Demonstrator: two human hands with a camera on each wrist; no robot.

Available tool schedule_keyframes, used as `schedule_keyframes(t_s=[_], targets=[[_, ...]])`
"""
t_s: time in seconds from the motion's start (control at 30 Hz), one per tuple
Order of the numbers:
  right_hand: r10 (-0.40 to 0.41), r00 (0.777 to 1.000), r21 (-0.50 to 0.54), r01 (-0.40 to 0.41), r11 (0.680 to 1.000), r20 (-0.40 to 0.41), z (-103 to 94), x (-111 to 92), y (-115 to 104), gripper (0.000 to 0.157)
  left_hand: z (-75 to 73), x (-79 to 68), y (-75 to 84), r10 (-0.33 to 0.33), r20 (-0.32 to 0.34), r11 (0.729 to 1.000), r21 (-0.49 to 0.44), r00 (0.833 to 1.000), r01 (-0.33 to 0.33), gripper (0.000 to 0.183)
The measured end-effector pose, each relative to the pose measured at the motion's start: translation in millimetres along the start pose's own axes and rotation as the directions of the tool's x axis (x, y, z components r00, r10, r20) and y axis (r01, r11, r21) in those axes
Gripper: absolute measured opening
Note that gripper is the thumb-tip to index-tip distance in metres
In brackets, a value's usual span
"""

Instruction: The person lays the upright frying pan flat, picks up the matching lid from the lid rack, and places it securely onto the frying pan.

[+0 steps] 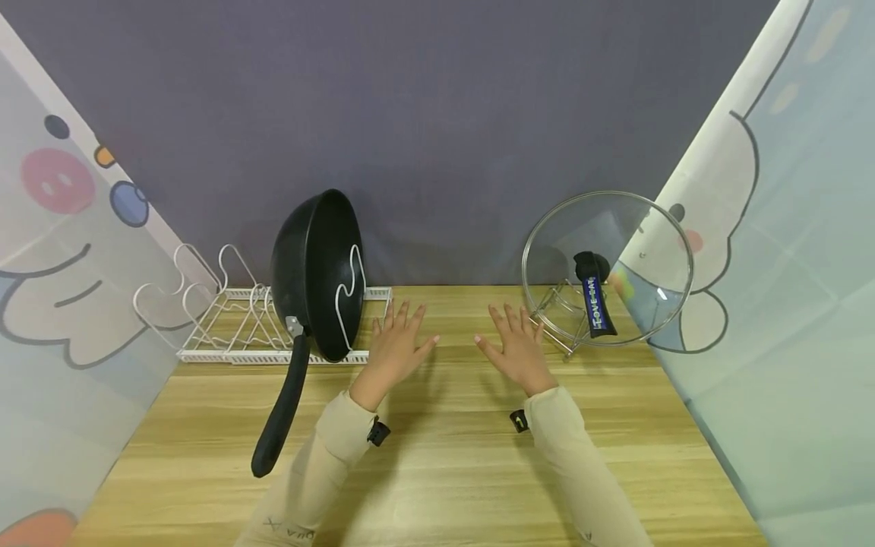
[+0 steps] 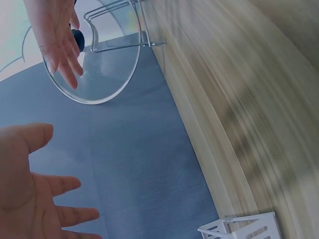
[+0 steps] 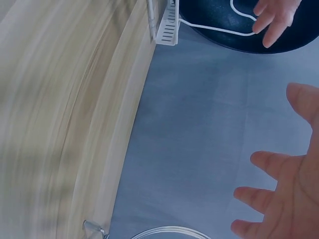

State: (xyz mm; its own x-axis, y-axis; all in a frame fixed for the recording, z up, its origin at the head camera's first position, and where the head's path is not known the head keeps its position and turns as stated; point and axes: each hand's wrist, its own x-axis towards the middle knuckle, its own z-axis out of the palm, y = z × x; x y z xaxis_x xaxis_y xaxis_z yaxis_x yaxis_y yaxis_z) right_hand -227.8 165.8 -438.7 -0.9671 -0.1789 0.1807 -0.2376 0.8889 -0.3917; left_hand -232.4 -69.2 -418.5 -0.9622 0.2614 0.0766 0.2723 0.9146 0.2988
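Observation:
Palm down and fingers spread, my left hand (image 1: 395, 351) hovers over the table, just right of the white wire rack (image 1: 225, 355). A black frying pan (image 1: 294, 258) stands on edge in that rack, its long handle (image 1: 282, 406) slanting toward the front. My right hand (image 1: 521, 353) is likewise spread and holds nothing. Beside it, a round glass lid (image 1: 636, 296) leans in a small metal stand (image 1: 569, 351); a black knob with a blue label (image 1: 595, 296) shows on the lid. In the left wrist view, the left fingers (image 2: 65, 185) are straight and apart.
The wooden table (image 1: 451, 471) meets a grey-blue back panel (image 1: 437, 137). Cartoon-printed side panels (image 1: 786, 304) stand at left and right. The empty wire loops (image 1: 198, 296) of the rack rise left of the pan. Each wrist carries a small black device (image 1: 378, 433).

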Motion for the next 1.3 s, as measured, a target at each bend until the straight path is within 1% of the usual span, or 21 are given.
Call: schedule_keyframes(t_s=[0.1, 0.17, 0.37, 0.47, 0.57, 0.8, 1.03, 1.2, 1.3], targets=[[0.000, 1.000, -0.008, 0.000, 1.000, 0.012, 1.1, -1.0, -3.5, 0.070, -0.2, -5.2, -3.3, -0.016, 0.003, 1.000, -0.018, 1.000, 0.016, 0.069], [0.000, 1.000, 0.005, 0.000, 1.000, 0.016, 1.7, -1.6, -5.3, 0.070, -0.3, -8.1, -5.0, -0.021, 0.002, 0.999, -0.025, 1.000, 0.021, 0.068], [-0.022, 1.000, 0.023, 0.022, 1.000, 0.010, 1.0, -4.8, -12.5, 0.069, 1.7, -16.5, -10.4, -0.003, -0.027, 0.999, -0.049, 1.000, 0.002, 0.067], [-0.037, 0.999, 0.041, 0.037, 0.998, 0.005, 1.0, -7.8, -16.5, 0.068, 3.2, -21.4, -13.6, -0.011, -0.038, 0.998, -0.056, 0.999, 0.009, 0.066], [-0.050, 0.999, 0.084, 0.049, 0.995, 0.006, 2.2, -11.7, -19.9, 0.068, 4.2, -26.6, -16.6, -0.014, -0.039, 0.998, -0.061, 0.999, 0.011, 0.066], [-0.057, 0.998, 0.132, 0.054, 0.990, 0.018, 8.4, -19.9, -23.1, 0.069, 5.2, -36.0, -22.8, 0.039, -0.063, 0.997, -0.069, 0.997, -0.043, 0.063], [-0.069, 0.997, 0.173, 0.065, 0.983, 0.018, 10.0, -23.9, -27.6, 0.068, 1.5, -42.7, -28.7, 0.054, -0.079, 0.996, -0.070, 0.995, -0.059, 0.062], [-0.084, 0.996, 0.188, 0.077, 0.979, 0.026, 11.3, -26.3, -30.1, 0.069, 0.3, -47.5, -33.2, 0.082, -0.074, 0.994, -0.072, 0.994, -0.087, 0.063], [-0.091, 0.995, 0.204, 0.082, 0.975, 0.033, 11.6, -27.0, -31.6, 0.068, -0.9, -50.0, -35.6, 0.095, -0.084, 0.991, -0.086, 0.992, -0.102, 0.063]])
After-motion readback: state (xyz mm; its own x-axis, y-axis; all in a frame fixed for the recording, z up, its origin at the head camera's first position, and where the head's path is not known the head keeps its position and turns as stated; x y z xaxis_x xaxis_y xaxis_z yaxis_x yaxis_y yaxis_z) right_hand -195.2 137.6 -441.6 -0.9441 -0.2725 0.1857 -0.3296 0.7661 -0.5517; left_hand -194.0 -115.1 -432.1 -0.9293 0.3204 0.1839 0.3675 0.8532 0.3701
